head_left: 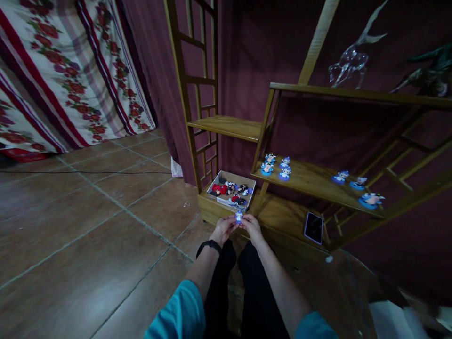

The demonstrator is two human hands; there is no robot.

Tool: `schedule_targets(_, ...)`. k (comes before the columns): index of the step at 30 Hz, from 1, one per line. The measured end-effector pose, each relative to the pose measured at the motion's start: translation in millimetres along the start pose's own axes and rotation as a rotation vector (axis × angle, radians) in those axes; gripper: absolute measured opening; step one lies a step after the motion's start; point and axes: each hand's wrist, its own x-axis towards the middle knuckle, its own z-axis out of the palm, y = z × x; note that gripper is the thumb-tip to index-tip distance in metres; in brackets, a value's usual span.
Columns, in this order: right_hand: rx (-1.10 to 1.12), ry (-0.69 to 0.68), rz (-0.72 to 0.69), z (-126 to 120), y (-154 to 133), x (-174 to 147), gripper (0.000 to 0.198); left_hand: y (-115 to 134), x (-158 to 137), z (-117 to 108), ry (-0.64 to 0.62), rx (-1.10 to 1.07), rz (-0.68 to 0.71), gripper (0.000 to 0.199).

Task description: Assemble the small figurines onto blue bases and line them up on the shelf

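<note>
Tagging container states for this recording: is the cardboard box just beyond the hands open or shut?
Open: no lid covers the cardboard box, and several figurines lying inside are visible.

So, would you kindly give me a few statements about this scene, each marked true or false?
1. The left hand and right hand both hold a small purple-and-white figurine. True.
2. An open, shallow cardboard box stands on the brown tiled floor. False: it stands on the bottom wooden shelf.
3. A flat, dark-screened, pale-rimmed device lies on that same shelf. True.
4. A black wristband circles the right wrist. False: it is on the left wrist.
5. A transparent deer figure stands on the upper wooden shelf. True.
</note>
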Motion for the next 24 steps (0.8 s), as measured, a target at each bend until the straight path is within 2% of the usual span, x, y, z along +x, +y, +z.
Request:
schedule_targets(9,0.04,0.014,0.026,0.4,-1.2,0.8,0.024,-0.6,3.5,0.8,0.033,0.026,0.014,0.014)
schedule_targets(15,0.05,-0.01,0.017,0.2,-2.8,-1.0,0.022,-0.1,3.6,-3.2,-0.021,0.002,-0.022,0.019)
schedule_targets(24,0.051,-0.069,-0.03,0.6,-4.3,-4.7,0.04,0.9,4.3,-5.7,-0.036,-0.036,-0.008,0.017)
